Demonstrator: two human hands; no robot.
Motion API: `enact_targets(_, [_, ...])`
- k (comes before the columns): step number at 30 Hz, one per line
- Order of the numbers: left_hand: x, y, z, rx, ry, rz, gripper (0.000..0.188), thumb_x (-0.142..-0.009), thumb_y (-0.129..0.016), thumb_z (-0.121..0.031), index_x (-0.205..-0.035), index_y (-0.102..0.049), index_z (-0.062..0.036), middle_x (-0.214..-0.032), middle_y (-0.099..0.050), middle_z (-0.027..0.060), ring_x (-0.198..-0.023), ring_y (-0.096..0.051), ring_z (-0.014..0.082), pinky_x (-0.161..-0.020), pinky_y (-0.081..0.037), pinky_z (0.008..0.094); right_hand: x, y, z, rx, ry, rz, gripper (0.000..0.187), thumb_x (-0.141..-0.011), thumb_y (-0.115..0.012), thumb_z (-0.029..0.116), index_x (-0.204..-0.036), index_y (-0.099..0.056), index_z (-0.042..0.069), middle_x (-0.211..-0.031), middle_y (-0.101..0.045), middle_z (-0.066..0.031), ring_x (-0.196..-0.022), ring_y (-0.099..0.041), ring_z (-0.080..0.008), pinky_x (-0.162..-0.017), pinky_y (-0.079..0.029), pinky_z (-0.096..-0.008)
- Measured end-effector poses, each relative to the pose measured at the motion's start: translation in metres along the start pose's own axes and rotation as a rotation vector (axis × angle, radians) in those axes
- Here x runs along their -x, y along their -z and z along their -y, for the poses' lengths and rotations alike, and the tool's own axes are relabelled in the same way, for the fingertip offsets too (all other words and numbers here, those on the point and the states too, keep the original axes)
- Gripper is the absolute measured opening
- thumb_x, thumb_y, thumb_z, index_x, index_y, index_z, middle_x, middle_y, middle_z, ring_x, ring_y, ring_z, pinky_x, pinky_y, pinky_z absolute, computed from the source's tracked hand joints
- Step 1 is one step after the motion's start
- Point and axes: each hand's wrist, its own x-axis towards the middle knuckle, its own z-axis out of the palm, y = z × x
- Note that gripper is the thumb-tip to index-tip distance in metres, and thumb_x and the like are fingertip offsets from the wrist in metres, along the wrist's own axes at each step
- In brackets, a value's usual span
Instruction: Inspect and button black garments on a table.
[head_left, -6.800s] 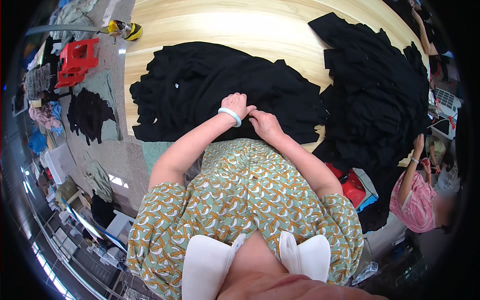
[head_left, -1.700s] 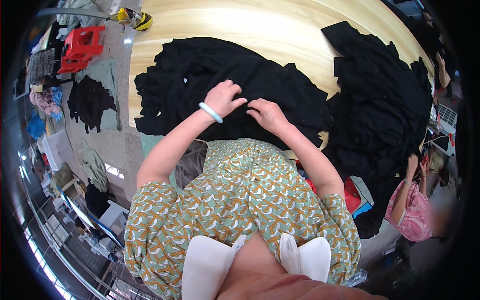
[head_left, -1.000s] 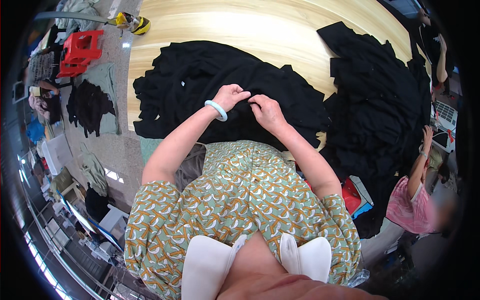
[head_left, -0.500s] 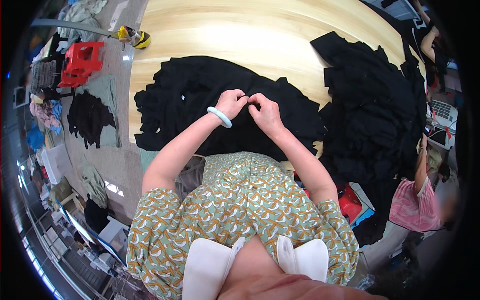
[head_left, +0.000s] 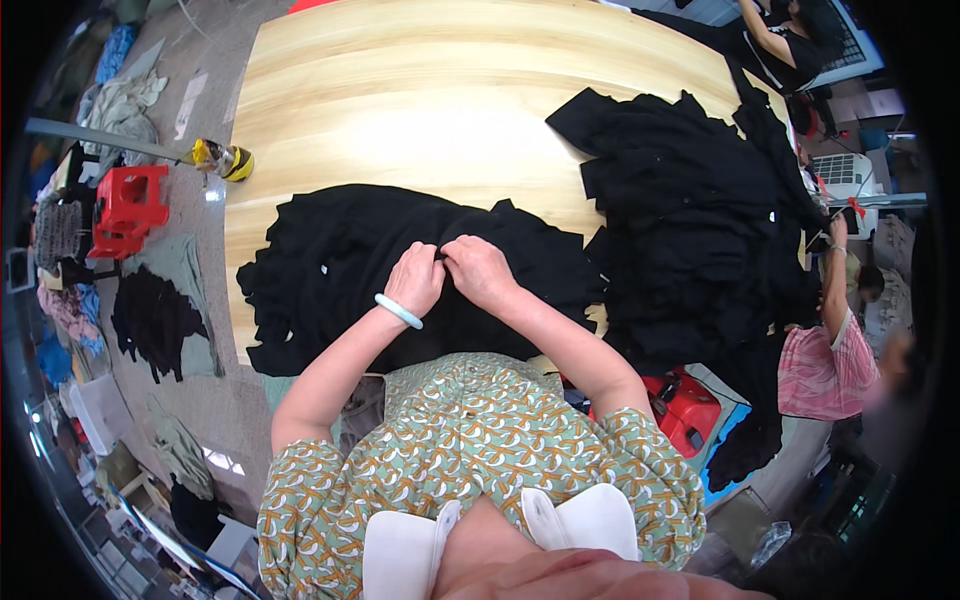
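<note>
A pile of black knit fabric [head_left: 340, 235], perhaps garments, lies on the pale wooden table [head_left: 400, 110] right in front of me. Over its middle, my left hand [head_left: 416, 277], a pale bangle at its wrist, pinches the black cloth. My right hand [head_left: 480, 270] is close beside it, fingertips pressed together on the same cloth. Between the two hands a small bit of fabric is gathered; the fingertips partly hide it. A small white tag [head_left: 324, 269] shows on the cloth left of my hands.
A larger heap of black garments [head_left: 690, 220] covers the table's right side. Beyond it, a person in a pink top [head_left: 825, 370] reaches toward the heap, and another person [head_left: 790, 45] is at the far right. Red stools [head_left: 130, 210] stand on the left floor near a taped pole [head_left: 222, 160].
The whole view has shifted, so the table and cloth sit lower and more to the left. My hands stay together on the black cloth, their pinch slightly changed.
</note>
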Motion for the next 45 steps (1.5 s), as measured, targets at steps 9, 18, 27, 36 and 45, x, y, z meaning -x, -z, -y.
enact_targets(9, [0.007, -0.017, 0.006, 0.093, 0.11, -0.164, 0.012, -0.077, -0.047, -0.009, -0.08, -0.051, 0.002, -0.078, -0.053, 0.0206, -0.072, -0.053, 0.0389, -0.063, -0.044, 0.0456, 0.004, -0.008, 0.0, -0.173, -0.047, -0.016, 0.009, -0.072, -0.053, 0.005, -0.075, -0.059, 0.0, -0.074, -0.058, -0.0159, -0.071, -0.058, -0.0318, -0.064, -0.047, -0.0386])
enact_targets(18, [0.008, 0.021, 0.006, 0.283, -0.062, -0.058, 0.006, -0.071, -0.051, -0.003, -0.075, -0.049, 0.0018, -0.071, -0.05, 0.0159, -0.062, -0.051, 0.0327, -0.054, -0.041, 0.0366, -0.008, 0.016, 0.001, -0.404, -0.006, 0.124, 0.012, -0.072, -0.057, 0.005, -0.083, -0.06, 0.001, -0.075, -0.06, -0.0131, -0.068, -0.06, -0.0242, -0.062, -0.047, -0.0309])
enact_targets(27, [0.041, 0.024, 0.031, 0.655, 0.299, 0.259, 0.01, -0.082, -0.053, -0.008, -0.088, -0.054, -0.0012, -0.07, -0.049, -0.0043, -0.066, -0.043, 0.0037, -0.06, -0.038, 0.0201, -0.012, 0.003, 0.003, -0.514, -0.093, 0.41, 0.021, -0.072, -0.064, 0.015, -0.087, -0.056, 0.002, -0.075, -0.061, -0.0119, -0.07, -0.06, -0.0217, -0.063, -0.046, -0.0298])
enact_targets(36, [0.039, 0.004, 0.058, 0.219, 0.37, 0.149, 0.021, -0.074, -0.06, -0.023, -0.082, -0.059, -0.0044, -0.071, -0.056, 0.0117, -0.069, -0.056, 0.0259, -0.064, -0.044, 0.0336, 0.042, -0.039, -0.021, -0.297, -0.147, 0.285, 0.013, -0.073, -0.061, 0.012, -0.082, -0.058, 0.003, -0.077, -0.06, -0.0123, -0.072, -0.059, -0.0294, -0.062, -0.047, -0.0364])
enact_targets(45, [-0.003, -0.025, 0.039, -0.334, -0.051, 0.535, 0.024, -0.071, -0.061, -0.021, -0.092, -0.06, -0.009, -0.089, -0.056, 0.0112, -0.087, -0.056, 0.0273, -0.073, -0.047, 0.0377, 0.052, -0.03, -0.014, -0.237, -0.039, 0.271, 0.008, -0.073, -0.058, 0.008, -0.081, -0.059, 0.005, -0.075, -0.058, -0.0116, -0.07, -0.058, -0.0288, -0.061, -0.047, -0.0369])
